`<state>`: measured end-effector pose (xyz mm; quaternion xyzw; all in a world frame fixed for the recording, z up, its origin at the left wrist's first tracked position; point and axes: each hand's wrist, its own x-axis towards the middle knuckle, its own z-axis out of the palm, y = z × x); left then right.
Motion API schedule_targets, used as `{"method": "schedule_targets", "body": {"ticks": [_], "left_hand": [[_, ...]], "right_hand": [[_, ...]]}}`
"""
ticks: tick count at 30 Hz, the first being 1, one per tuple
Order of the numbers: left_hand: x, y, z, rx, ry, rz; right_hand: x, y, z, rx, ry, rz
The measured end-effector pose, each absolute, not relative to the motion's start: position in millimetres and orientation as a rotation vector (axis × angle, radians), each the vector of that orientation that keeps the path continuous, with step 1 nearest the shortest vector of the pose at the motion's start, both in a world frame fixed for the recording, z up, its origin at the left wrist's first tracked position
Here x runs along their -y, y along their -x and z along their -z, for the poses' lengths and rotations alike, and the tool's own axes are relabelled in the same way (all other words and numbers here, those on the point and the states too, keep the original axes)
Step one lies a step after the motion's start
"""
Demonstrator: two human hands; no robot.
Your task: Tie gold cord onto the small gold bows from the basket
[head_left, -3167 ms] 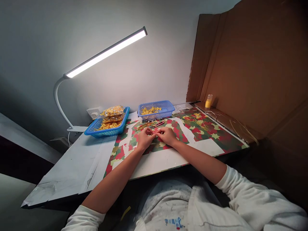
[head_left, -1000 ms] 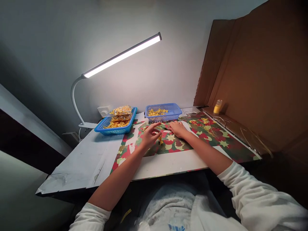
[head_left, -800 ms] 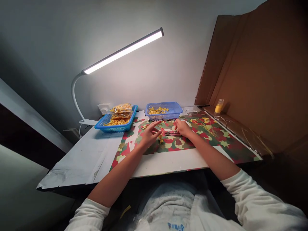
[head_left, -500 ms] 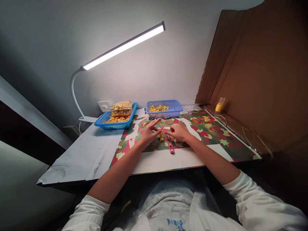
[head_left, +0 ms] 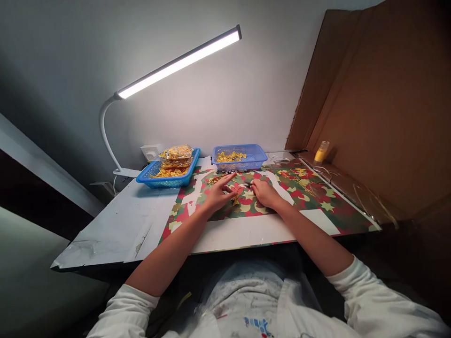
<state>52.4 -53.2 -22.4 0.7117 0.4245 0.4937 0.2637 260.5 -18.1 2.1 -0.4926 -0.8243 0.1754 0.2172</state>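
My left hand (head_left: 219, 195) is over the camouflage-patterned mat (head_left: 260, 206), its forefinger stretched out and its thumb bent inward. At its thumb tip a small yellow bow (head_left: 236, 201) hangs, pinched by the fingers, with a thin cord end beside it. My right hand (head_left: 265, 193) is closed round a pair of thread snips, whose dark blades (head_left: 248, 184) point left toward the bow. The snips' handle is hidden in the palm. Behind my left hand lies a bunch of gold cords (head_left: 215, 179).
A blue basket (head_left: 162, 184) with bagged yellow bows stands at the back left. A second basket (head_left: 256, 164) holds loose bows. More yellow pieces (head_left: 299, 176) lie on the right of the mat. A lamp (head_left: 179, 62), a small yellow-filled bottle (head_left: 321, 152) and cardboard (head_left: 369, 94) surround the table.
My right hand has picked the red-handled thread snips up off the mat and turned their blades to the left. My left hand stays nearly in place with the bow.
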Motion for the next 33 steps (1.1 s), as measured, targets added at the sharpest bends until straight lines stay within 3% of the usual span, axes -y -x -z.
{"method": "schedule_targets", "body": {"ticks": [7, 33], "left_hand": [[54.2, -54.1, 20.1, -1.062, -1.944, -1.281], [63.9, -66.4, 14.2, -1.018, -2.032, -1.137]], "right_hand": [[20.2, -257.9, -1.2, 2.164, 1.022, -0.778], [11.0, -249.5, 16.1, 2.269, 0.912, -0.884]]}}
